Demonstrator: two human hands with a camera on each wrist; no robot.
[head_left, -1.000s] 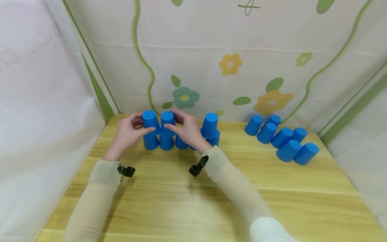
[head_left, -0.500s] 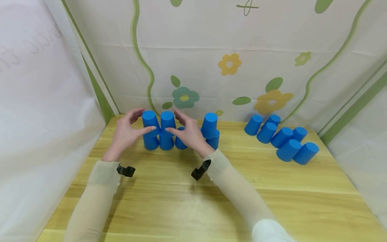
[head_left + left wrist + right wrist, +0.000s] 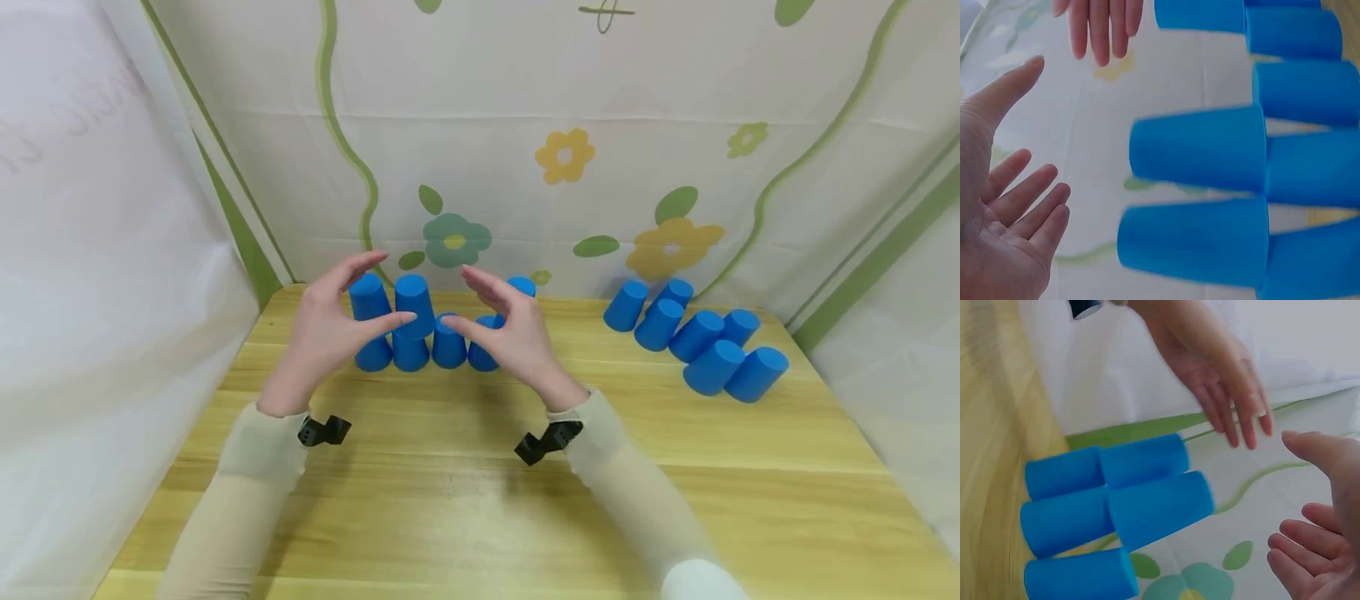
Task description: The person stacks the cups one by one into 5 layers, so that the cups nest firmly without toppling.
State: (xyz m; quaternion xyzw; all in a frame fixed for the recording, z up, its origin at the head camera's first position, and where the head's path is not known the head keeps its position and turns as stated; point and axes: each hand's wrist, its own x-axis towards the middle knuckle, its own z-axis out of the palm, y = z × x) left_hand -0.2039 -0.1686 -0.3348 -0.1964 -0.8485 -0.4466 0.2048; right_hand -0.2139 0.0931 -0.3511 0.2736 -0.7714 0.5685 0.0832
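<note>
Upside-down blue cups stand in a row at the back of the table, with more cups on top. On the left end, one upper cup (image 3: 367, 302) and another upper cup (image 3: 415, 304) sit side by side on lower cups. My left hand (image 3: 326, 321) is beside and above them, fingers spread, holding nothing; the left wrist view shows it apart from the cups. My right hand (image 3: 517, 337), also holding nothing, hovers before the row's right part. It partly hides another upper cup (image 3: 521, 286). Between the stacks, a lower cup (image 3: 449, 346) has nothing on it.
Several more upside-down cups (image 3: 697, 337) stand in a cluster at the back right of the wooden table (image 3: 450, 500). A white cloth with printed flowers (image 3: 457, 242) hangs right behind the cups. Another white cloth (image 3: 112, 250) borders the left side.
Both hands have let go of the two upper cups on the left and lifted off them. My right hand has moved right, away from the stack. The cups stay in place.
</note>
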